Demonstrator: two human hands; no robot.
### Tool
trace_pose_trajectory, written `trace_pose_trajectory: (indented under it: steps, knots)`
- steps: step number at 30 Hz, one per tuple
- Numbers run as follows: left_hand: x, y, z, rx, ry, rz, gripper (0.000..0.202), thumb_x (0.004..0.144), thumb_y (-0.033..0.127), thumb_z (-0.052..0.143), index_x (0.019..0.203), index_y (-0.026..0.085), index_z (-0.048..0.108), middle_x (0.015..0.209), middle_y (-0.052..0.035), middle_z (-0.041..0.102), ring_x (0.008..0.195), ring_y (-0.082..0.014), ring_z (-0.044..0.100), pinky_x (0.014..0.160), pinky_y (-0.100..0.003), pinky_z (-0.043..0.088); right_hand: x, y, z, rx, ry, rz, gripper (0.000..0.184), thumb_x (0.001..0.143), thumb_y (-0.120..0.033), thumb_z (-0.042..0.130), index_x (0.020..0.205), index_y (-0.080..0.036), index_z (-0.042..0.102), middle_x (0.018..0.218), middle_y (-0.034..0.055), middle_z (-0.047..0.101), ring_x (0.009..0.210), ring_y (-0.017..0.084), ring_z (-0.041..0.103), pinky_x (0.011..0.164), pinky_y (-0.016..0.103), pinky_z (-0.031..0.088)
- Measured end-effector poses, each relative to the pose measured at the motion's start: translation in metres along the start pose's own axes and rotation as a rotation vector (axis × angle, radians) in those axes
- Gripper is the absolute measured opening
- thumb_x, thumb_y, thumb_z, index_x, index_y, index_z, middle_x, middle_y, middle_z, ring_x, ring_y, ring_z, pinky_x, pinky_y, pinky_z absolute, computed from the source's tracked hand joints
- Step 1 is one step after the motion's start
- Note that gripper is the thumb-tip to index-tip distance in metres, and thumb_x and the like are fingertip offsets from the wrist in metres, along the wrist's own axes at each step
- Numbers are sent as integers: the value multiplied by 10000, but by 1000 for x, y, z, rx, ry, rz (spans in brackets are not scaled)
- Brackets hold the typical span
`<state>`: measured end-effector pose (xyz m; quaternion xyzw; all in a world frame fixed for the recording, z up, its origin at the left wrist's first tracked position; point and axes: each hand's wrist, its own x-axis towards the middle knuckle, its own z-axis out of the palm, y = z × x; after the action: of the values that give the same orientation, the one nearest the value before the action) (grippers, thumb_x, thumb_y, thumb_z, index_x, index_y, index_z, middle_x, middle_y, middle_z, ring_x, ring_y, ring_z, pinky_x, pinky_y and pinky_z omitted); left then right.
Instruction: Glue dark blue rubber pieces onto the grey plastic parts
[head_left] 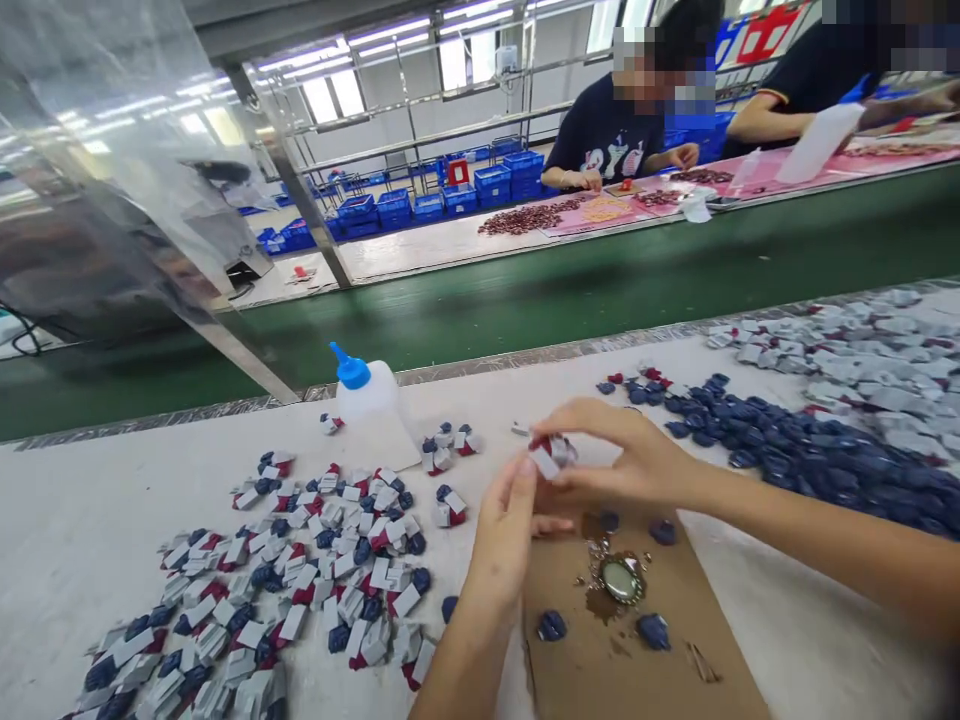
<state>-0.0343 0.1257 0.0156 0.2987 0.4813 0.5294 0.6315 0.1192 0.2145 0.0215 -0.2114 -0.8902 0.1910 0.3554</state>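
My left hand [504,530] and my right hand [615,460] meet above the white table, both pinched on one small white, red and blue piece [550,453]. Below them lies a brown cardboard sheet [600,660] with a small metal cap [622,579] in a dark glue stain and a few loose dark blue pieces [654,631]. A white glue bottle with a blue nozzle [367,405] stands just behind and left of my hands.
Several assembled white-red-blue pieces [300,580] cover the table at left. A heap of dark blue pieces [810,450] and a heap of grey-white pieces [862,350] lie at right. A green conveyor belt [525,300] runs behind; two people sit beyond it.
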Motion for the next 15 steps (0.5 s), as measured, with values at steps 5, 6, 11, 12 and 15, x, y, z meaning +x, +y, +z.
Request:
trace_pose_trajectory:
  steps: [5,6,11,12,15]
  knots:
    - [-3,-13,13,14,-62,30,366,646,419,781,907,168,732,742,-2,662,498,-33,473,379,-123,350,-33,-35,-25,-173,-54,-191,296,900,-293,557,1178,-190,558,986,77,701,962,180,624,856,338,460]
    - [-3,-14,14,3,-55,2,379,627,408,797,908,163,728,735,-7,669,533,-51,529,382,-121,368,-40,-36,-33,-227,-49,-171,316,904,-319,549,1193,-192,552,1022,86,695,984,191,620,861,347,459]
    - [-1,-17,17,-114,44,-158,448,452,299,895,830,156,703,758,-12,711,715,-134,686,604,-181,540,-109,-32,-85,-491,39,303,274,905,-414,496,1034,-216,635,826,68,688,754,203,639,629,300,478]
    - [0,-17,17,-119,52,-161,452,432,283,902,814,151,700,747,-10,713,685,-119,679,606,-179,540,-127,-30,-95,-518,-26,424,277,899,-431,491,982,-220,649,778,62,677,688,200,630,558,286,455]
    - [1,-16,17,-104,71,-145,465,413,260,905,814,144,700,706,3,713,590,-76,637,513,-140,497,-173,-29,-114,-537,-312,712,257,872,-426,514,939,-230,666,835,64,693,642,204,631,505,282,423]
